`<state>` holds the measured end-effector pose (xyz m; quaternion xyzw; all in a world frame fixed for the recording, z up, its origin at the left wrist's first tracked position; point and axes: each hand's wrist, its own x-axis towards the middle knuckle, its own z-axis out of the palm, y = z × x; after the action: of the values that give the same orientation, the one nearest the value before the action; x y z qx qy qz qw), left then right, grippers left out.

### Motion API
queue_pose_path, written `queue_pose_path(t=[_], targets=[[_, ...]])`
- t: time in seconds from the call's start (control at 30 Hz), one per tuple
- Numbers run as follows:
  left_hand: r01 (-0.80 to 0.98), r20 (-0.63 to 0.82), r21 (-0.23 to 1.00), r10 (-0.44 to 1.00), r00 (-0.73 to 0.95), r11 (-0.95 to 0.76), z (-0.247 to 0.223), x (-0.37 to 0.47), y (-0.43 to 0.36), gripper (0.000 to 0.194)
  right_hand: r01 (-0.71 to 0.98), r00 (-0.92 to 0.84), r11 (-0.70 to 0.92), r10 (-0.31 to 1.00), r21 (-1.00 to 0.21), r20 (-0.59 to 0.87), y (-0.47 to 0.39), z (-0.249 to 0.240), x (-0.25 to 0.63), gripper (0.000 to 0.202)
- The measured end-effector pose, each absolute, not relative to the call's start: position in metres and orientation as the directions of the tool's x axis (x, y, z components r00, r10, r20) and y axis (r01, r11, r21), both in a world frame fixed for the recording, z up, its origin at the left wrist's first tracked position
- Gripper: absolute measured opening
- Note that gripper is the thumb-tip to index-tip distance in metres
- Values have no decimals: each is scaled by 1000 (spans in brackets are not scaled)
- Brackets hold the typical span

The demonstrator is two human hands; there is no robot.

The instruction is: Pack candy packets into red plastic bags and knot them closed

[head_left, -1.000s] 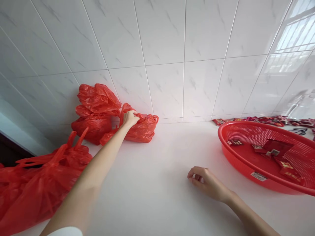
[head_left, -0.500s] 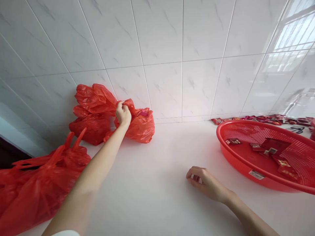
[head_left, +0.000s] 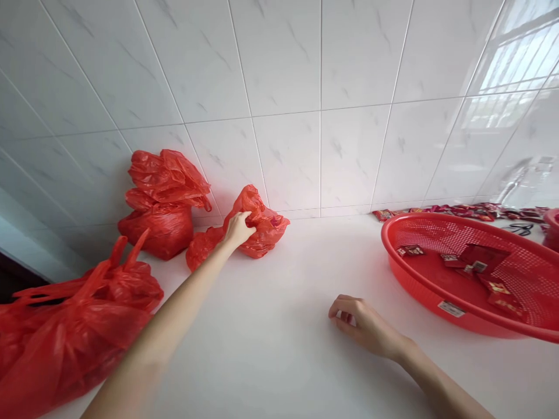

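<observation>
My left hand (head_left: 240, 230) reaches to the wall side of the white table, fingers closed on a crumpled red plastic bag (head_left: 265, 233). Part of this bag bulges out to the left, behind my wrist; its contents are hidden. My right hand (head_left: 364, 326) rests on the tabletop, fingers loosely curled in toward the thumb with nothing between them. To its right stands a red perforated plastic basket (head_left: 419, 297), holding several small dark-red wrapped packets (head_left: 483, 256).
Another bulging red bag (head_left: 159, 230) leans by the tiled wall. A larger tied red bag (head_left: 74, 326) fills the front left. Behind the basket lie a row of wrapped sweets (head_left: 484, 210), a clear plastic container (head_left: 526, 180) and a black-handled thing (head_left: 522, 228).
My left hand has moved right and lower with the red bag, which has come away from the bag by the wall. My right hand has stayed put.
</observation>
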<state>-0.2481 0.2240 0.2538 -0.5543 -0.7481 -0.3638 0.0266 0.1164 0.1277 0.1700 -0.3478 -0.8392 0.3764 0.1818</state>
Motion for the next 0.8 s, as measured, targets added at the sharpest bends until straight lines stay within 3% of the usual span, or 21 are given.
queue_pose_path(t=[0.17, 0.33, 0.43, 0.8], targets=[[840, 465, 528, 786, -408, 124, 255, -242, 225, 17, 443, -695, 481, 717, -757, 49, 129, 167, 117, 20], [779, 521, 622, 701, -486, 78, 260, -242, 232, 28, 446, -700, 490, 712, -749, 48, 129, 167, 117, 20], [754, 574, 656, 643, -507, 9, 260, -238, 234, 25, 453, -698, 494, 715, -742, 50, 128, 168, 116, 20], [751, 755, 618, 441, -485, -233, 272, -220, 229, 14, 371, -666, 482, 733, -794, 134, 133, 164, 102, 36]])
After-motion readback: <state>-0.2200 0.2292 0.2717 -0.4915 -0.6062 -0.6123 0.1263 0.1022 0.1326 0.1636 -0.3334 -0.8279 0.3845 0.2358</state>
